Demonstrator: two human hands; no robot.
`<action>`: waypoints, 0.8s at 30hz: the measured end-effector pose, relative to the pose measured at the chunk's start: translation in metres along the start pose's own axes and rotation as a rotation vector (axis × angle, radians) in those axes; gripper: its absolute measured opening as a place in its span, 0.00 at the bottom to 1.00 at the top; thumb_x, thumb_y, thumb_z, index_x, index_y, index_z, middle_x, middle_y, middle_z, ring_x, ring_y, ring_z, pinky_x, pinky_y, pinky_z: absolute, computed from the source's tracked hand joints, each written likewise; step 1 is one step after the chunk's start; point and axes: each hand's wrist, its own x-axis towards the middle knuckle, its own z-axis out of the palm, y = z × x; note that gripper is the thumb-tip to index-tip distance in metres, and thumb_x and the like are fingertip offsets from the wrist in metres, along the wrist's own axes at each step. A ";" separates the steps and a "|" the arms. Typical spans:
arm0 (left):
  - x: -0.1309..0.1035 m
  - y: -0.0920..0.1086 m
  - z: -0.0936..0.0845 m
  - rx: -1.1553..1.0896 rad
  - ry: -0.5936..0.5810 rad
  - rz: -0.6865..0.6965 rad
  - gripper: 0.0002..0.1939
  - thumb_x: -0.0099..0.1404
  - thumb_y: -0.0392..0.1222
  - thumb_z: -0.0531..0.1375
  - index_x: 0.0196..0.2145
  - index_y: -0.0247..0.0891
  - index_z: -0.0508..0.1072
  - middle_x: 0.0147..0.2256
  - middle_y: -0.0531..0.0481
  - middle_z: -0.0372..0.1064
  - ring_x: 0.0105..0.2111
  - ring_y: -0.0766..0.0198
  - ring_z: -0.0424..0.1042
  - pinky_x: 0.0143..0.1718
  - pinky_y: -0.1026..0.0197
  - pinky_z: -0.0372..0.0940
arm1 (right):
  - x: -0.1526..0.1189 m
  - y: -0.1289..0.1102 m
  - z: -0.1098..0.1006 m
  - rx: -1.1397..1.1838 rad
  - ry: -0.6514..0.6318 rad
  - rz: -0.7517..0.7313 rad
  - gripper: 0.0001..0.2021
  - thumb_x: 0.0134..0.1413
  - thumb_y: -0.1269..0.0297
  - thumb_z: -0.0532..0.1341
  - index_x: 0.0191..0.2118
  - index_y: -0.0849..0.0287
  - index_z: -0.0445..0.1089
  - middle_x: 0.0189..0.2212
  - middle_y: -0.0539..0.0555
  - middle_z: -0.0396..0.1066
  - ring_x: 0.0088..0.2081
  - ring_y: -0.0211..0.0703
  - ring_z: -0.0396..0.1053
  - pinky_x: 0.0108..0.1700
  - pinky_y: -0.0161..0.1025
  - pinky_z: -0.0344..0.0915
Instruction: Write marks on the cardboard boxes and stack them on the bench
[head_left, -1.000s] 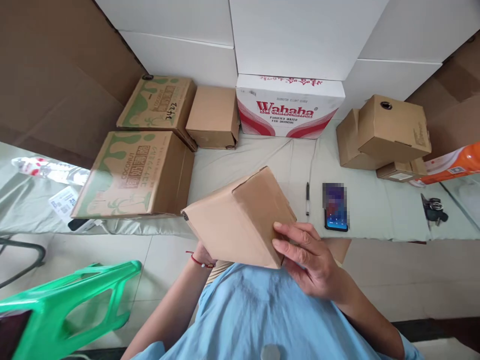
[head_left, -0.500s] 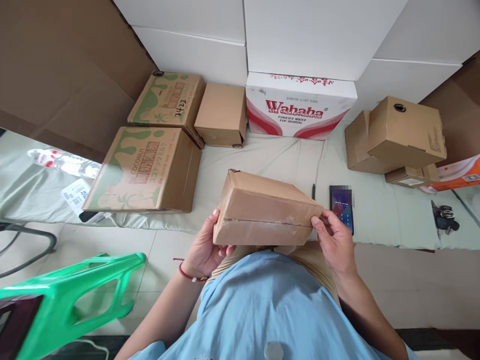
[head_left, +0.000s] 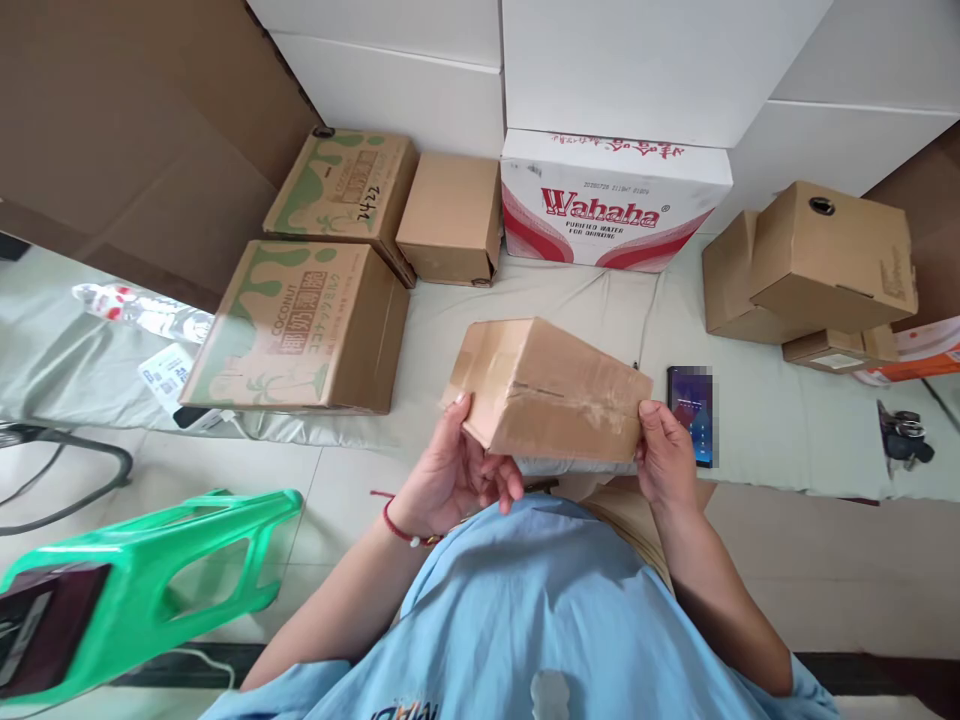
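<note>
A plain brown cardboard box is held tilted in front of my body, above the near edge of the cloth-covered surface. Clear tape and a dark seam show on the face turned toward me. My left hand grips its lower left corner, thumb on the side and fingers curled beneath. At the right end, my right hand pinches the edge between thumb and fingers. Just right of that hand lies a phone with its screen lit. The tip of a pen shows behind the box.
Two coconut cartons and a small brown box stand at the back left. A white and red Wahaha carton is against the wall. Stacked boxes and keys lie right. A green stool stands lower left.
The brown box has been turned in my hands, so its left end and taped face show differently. My left hand has shifted right and slightly up. The pen is now mostly covered.
</note>
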 end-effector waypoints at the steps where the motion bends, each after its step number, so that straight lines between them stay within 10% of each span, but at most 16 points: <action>1: 0.005 0.004 0.003 0.035 -0.011 0.008 0.44 0.55 0.88 0.58 0.17 0.38 0.64 0.24 0.37 0.78 0.20 0.61 0.77 0.15 0.68 0.58 | 0.003 0.001 0.000 0.014 0.000 0.016 0.30 0.47 0.30 0.74 0.32 0.55 0.70 0.19 0.40 0.56 0.19 0.30 0.50 0.20 0.32 0.45; 11: 0.033 0.028 0.002 0.121 -0.039 0.062 0.47 0.58 0.87 0.56 0.20 0.33 0.75 0.34 0.30 0.83 0.29 0.55 0.82 0.28 0.63 0.74 | 0.016 -0.001 -0.005 0.081 -0.059 0.132 0.32 0.42 0.32 0.76 0.41 0.56 0.75 0.22 0.42 0.62 0.20 0.30 0.54 0.18 0.31 0.46; 17: 0.006 -0.011 -0.026 -0.253 -0.181 0.135 0.30 0.71 0.62 0.67 0.61 0.40 0.77 0.56 0.41 0.81 0.56 0.43 0.81 0.60 0.37 0.74 | -0.003 0.009 -0.018 0.066 -0.159 0.014 0.25 0.53 0.37 0.74 0.32 0.55 0.72 0.24 0.43 0.62 0.19 0.28 0.54 0.19 0.31 0.52; 24: 0.012 -0.068 -0.056 -0.434 0.057 0.227 0.15 0.72 0.42 0.69 0.55 0.38 0.79 0.51 0.45 0.84 0.50 0.56 0.83 0.55 0.57 0.77 | -0.018 0.026 -0.033 0.068 -0.183 -0.098 0.14 0.60 0.50 0.72 0.47 0.49 0.79 0.32 0.45 0.71 0.20 0.28 0.57 0.20 0.31 0.56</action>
